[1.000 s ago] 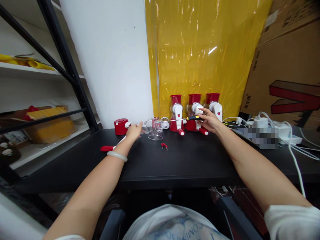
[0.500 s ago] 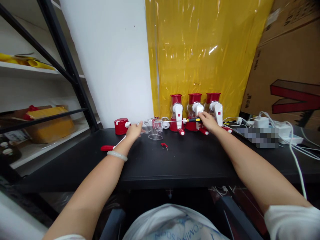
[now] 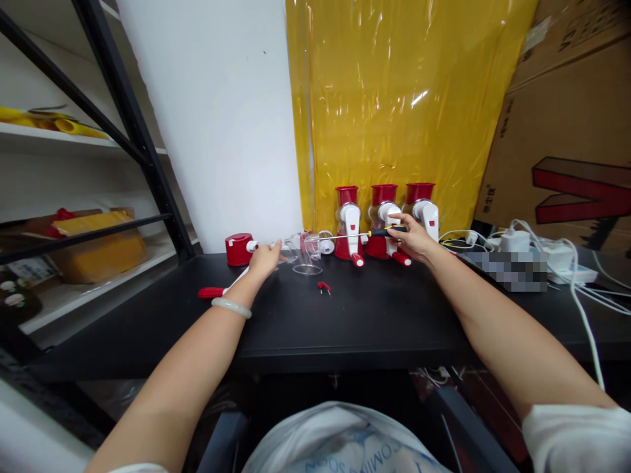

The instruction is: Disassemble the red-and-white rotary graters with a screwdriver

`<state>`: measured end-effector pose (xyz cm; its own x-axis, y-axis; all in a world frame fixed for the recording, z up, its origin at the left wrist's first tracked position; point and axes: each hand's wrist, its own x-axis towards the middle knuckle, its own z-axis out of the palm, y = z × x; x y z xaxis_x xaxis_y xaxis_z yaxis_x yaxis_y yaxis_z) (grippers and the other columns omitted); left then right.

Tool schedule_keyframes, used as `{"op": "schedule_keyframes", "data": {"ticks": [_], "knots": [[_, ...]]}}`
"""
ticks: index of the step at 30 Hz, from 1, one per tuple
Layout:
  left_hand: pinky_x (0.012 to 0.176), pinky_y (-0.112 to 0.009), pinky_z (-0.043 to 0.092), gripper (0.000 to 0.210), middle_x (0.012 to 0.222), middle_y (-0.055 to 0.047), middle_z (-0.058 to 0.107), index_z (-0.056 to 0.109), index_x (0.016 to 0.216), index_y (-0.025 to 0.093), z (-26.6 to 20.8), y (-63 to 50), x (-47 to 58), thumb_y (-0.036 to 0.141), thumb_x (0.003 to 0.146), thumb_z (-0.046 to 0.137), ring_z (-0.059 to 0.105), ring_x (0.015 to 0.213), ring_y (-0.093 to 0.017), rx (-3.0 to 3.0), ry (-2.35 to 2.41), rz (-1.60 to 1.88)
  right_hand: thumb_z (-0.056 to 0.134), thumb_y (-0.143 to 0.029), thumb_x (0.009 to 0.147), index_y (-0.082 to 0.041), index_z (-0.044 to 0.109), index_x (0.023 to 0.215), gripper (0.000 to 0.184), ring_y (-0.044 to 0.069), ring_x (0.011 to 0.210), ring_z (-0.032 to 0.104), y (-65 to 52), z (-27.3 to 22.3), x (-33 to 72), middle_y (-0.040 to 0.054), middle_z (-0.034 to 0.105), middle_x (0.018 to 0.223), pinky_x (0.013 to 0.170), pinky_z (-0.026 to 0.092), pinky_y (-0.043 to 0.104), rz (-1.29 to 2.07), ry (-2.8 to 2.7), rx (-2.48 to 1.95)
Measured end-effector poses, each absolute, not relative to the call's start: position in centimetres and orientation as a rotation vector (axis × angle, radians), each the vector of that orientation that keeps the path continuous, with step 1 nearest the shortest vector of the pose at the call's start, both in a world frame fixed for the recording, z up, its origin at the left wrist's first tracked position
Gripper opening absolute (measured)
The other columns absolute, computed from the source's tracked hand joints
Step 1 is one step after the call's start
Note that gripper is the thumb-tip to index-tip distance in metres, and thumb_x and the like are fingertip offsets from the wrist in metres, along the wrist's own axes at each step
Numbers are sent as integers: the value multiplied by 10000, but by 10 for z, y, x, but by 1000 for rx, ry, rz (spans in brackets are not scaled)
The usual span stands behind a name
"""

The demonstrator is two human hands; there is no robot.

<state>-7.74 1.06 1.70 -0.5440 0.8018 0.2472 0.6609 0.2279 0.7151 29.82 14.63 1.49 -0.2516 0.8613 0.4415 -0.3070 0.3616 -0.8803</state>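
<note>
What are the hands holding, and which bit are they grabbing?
The right hand holds the screwdriver by its black-and-yellow handle. The left hand is at the clear plastic part; its hold cannot be told.

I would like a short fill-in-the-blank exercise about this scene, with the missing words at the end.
1. The right hand holds a screwdriver whose handle is yellow and ____.
2. Close to the left hand, a round part is mostly ____.
3. ____ red-and-white appliances stand in a row before the yellow sheet.

Missing words: black; red; three.
</note>
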Motion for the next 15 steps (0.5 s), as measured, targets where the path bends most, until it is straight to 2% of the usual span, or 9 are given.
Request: {"op": "schedule_keyframes", "data": {"ticks": [3,6,10,13,15], "knots": [[569,-278,549,502,944,-133,769,701,892,136,18,10,-76,544,918,409,733,762,-252,1400,2318,1212,856,-220,518,-290,611,1005,550,109,755,602,146,16,298,-45,592,860,609,522,221,1238,-1382,-542],[592,-283,554,502,940,-134,769,703,905,130,18,9,-76,543,916,418,732,763,-254,1405,2320,1213,845,-263,541,-259,617,935,456,123,736,614,145,17,294,-31,607,824,571,512,218,1227,-1349,-589],[607,-287,556,504,930,-133,770,710,900,128,18,10,-76,538,918,418,732,762,-258,1415,2320,1211,731,-451,719,-227,573,841,301,126,594,600,145,19,290,-20,604,720,509,505,249,1166,-1329,-729],[613,-280,556,493,918,-129,771,716,869,138,17,11,-77,525,922,416,732,763,-254,1423,2316,1210,587,-557,839,-218,566,844,339,132,467,558,148,16,291,-15,575,588,455,470,266,1053,-1429,-856],[611,-277,555,480,914,-127,772,717,843,145,17,11,-77,516,922,422,731,762,-252,1426,2316,1213,581,-578,842,-211,573,824,367,132,431,537,152,13,293,-12,562,542,425,433,257,938,-1517,-895]]}}
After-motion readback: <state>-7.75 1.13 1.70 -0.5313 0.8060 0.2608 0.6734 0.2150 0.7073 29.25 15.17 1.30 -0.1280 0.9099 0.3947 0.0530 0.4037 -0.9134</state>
